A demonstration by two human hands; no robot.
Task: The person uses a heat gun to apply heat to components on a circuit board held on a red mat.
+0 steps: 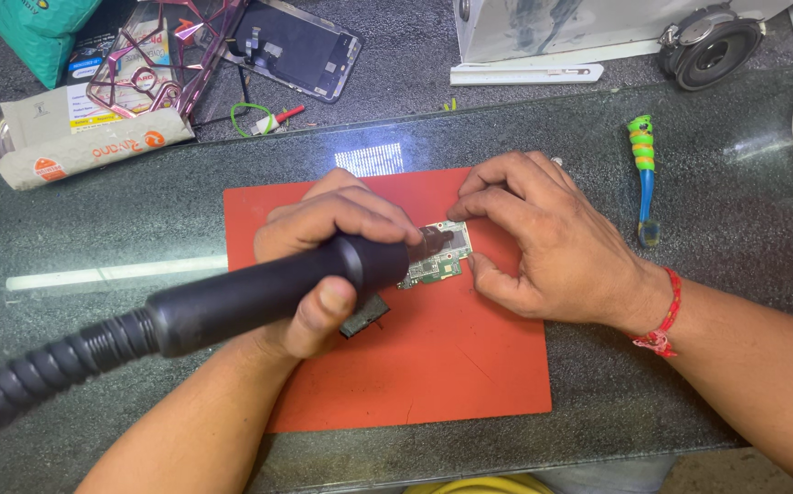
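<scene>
My left hand (323, 242) grips a black hot-air handpiece (259, 293) with a ribbed hose (30, 384) running off to the lower left. Its nozzle end points at a small green circuit board (437, 261) lying on a red mat (433, 348). My right hand (543, 233), with a red thread on the wrist, pins the board by its edges with thumb and fingertips. A small dark component (364, 316) lies on the mat just below my left thumb.
A green and blue toothbrush (643, 174) lies right of the mat on the dark glass counter (140, 210). Behind are a phone screen assembly (300, 46), a pink wire stand (158, 55), a white tube (94, 146), boxes and a round black part (712, 46).
</scene>
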